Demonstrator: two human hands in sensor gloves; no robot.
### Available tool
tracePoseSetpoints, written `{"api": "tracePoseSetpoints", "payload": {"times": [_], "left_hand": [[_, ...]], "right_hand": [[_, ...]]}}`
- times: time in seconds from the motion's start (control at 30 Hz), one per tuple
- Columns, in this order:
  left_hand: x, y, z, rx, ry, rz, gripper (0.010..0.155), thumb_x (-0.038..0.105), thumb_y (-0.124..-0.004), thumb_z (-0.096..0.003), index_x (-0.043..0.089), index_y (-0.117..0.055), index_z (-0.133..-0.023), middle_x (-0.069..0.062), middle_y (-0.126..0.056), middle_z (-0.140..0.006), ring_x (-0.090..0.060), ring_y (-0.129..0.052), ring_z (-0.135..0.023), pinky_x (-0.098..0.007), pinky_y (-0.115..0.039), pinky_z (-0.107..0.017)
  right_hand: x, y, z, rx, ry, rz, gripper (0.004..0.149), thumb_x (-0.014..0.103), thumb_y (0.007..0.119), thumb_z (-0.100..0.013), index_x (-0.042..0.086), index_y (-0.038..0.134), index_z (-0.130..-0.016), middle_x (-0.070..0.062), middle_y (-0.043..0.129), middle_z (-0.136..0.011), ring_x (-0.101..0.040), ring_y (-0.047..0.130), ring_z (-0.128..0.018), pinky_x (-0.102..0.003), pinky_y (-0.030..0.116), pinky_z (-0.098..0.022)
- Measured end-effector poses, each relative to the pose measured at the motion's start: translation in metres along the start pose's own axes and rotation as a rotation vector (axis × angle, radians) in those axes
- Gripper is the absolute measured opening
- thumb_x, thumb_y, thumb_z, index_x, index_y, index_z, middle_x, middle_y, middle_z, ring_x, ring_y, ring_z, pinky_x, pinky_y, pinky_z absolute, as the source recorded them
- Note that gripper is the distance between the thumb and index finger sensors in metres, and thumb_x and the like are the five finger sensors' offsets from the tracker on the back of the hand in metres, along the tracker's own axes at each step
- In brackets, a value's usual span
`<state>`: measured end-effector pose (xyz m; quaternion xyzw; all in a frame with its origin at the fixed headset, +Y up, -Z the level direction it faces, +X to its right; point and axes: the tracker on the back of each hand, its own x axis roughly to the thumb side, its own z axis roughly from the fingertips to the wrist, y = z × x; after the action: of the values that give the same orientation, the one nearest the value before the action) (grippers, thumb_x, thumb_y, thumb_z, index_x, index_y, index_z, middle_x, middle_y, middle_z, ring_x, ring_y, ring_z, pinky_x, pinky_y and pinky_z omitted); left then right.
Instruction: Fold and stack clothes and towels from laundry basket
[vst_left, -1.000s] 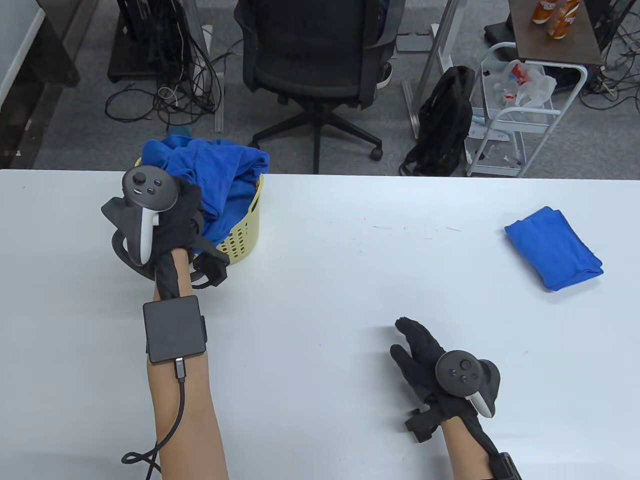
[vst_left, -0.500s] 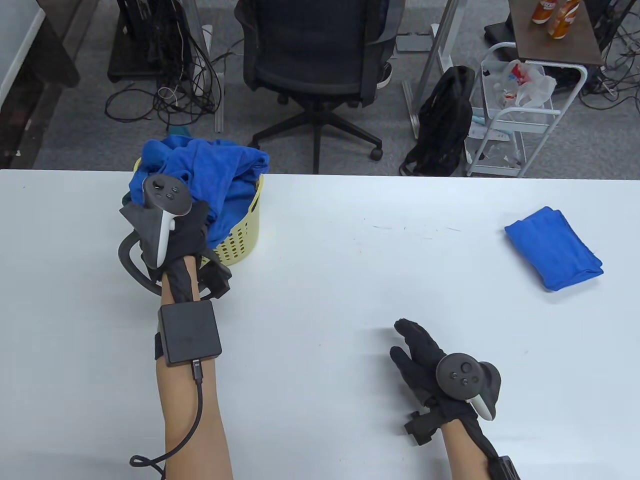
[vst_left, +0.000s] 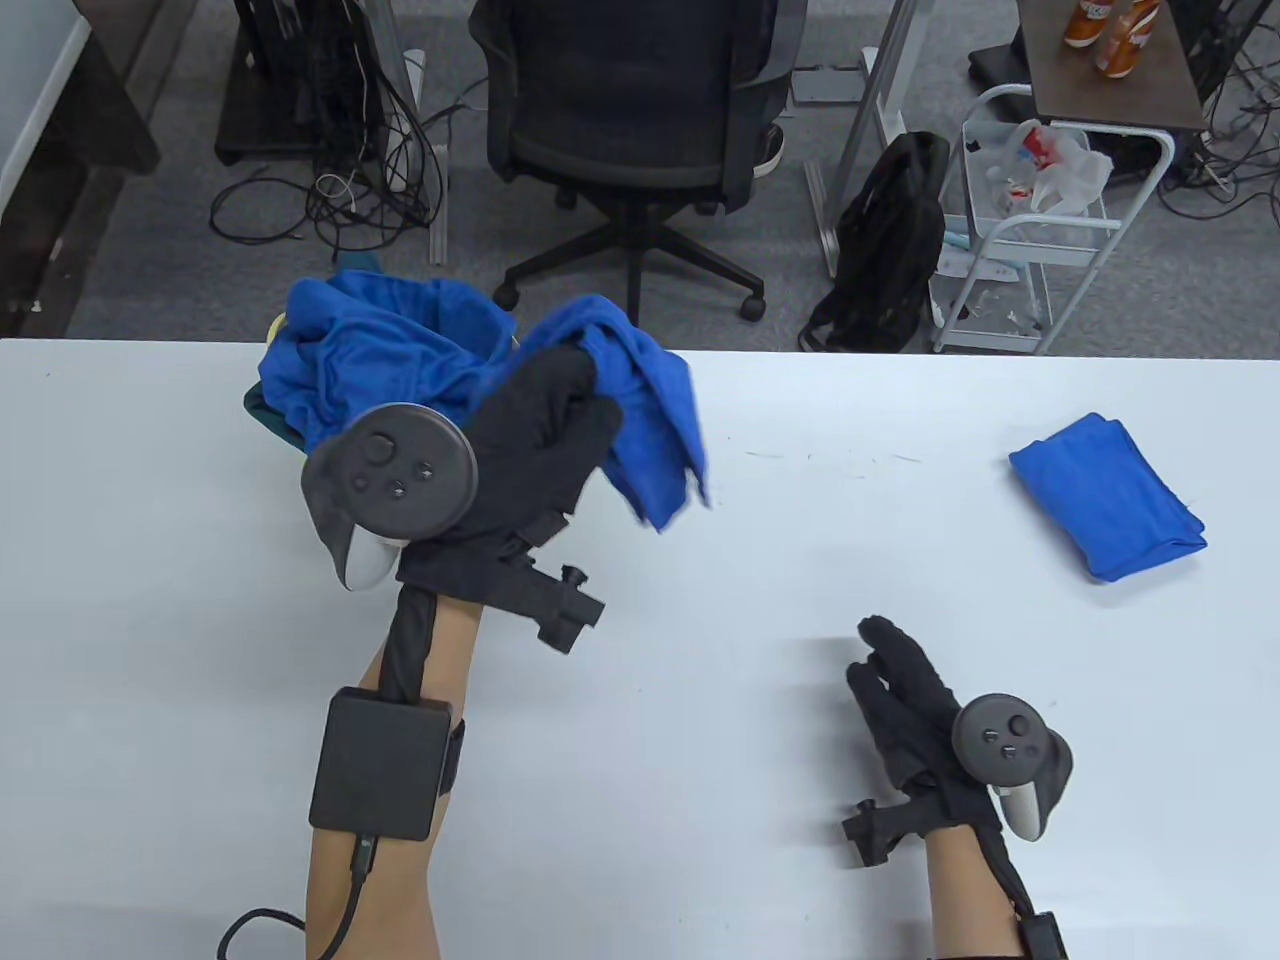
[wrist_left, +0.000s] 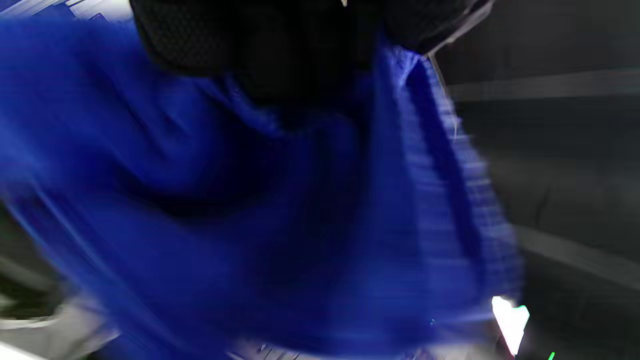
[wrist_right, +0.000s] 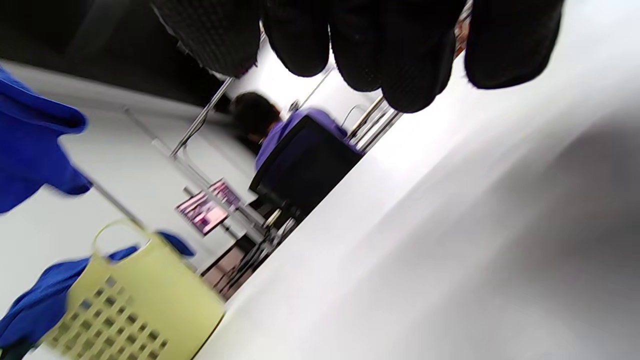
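My left hand (vst_left: 560, 415) is raised above the table and grips a blue towel (vst_left: 650, 420), which hangs down from my fist and trails back to the heap of blue cloth (vst_left: 380, 340) over the yellow laundry basket (wrist_right: 135, 300). The left wrist view is filled with the blurred blue towel (wrist_left: 280, 210) under my gloved fingers (wrist_left: 260, 45). One folded blue towel (vst_left: 1105, 497) lies on the white table (vst_left: 800, 560) at the right. My right hand (vst_left: 900, 670) rests low near the front, fingers straight and holding nothing; its fingertips (wrist_right: 400, 60) show in the right wrist view.
A black office chair (vst_left: 630, 120) stands behind the table's far edge. A black backpack (vst_left: 885, 250) and a white wire cart (vst_left: 1040, 220) are on the floor at the back right. Cables lie on the floor at the back left.
My left hand closed on a blue towel in the basket and lifted it up and to the right. My right hand shifted slightly right and forward.
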<state>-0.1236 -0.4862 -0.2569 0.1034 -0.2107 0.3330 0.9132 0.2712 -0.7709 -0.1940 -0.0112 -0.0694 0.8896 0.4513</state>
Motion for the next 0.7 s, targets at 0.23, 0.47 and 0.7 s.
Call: {"api": "tracePoseSetpoints", "payload": {"times": [0.23,0.47,0.7], "left_hand": [[-0.036,-0.06,0.041,-0.187,0.136,-0.059,0.045,0.048,-0.074,-0.0606,0.025,-0.073,-0.099,-0.012,-0.079,-0.11,-0.034,-0.087,-0.093,-0.056,-0.075,-0.068],[-0.036,-0.083,0.067,-0.265,0.151,-0.035,0.044,0.051,-0.071,-0.0616,0.022,-0.076,-0.095,-0.014,-0.086,-0.102,-0.034,-0.093,-0.084,-0.056,-0.079,-0.064],[-0.032,-0.092,0.082,-0.281,0.196,0.017,0.045,0.05,-0.07,-0.062,0.019,-0.075,-0.095,-0.007,-0.102,-0.083,-0.022,-0.107,-0.063,-0.044,-0.09,-0.051]], "right_hand": [[-0.003,-0.023,0.003,-0.102,0.054,-0.175,0.059,0.034,0.067,-0.065,0.003,0.054,-0.113,-0.032,0.056,-0.112,-0.055,0.068,-0.092,-0.071,0.063,-0.062],[0.124,0.032,0.017,0.232,-0.349,-0.077,0.064,0.047,0.069,-0.065,0.003,0.059,-0.11,-0.03,0.059,-0.112,-0.051,0.071,-0.091,-0.066,0.067,-0.062],[0.179,0.097,0.044,0.437,-0.312,-0.127,0.073,0.053,0.058,-0.067,-0.007,0.063,-0.108,-0.037,0.062,-0.108,-0.054,0.078,-0.084,-0.065,0.073,-0.058]]}}
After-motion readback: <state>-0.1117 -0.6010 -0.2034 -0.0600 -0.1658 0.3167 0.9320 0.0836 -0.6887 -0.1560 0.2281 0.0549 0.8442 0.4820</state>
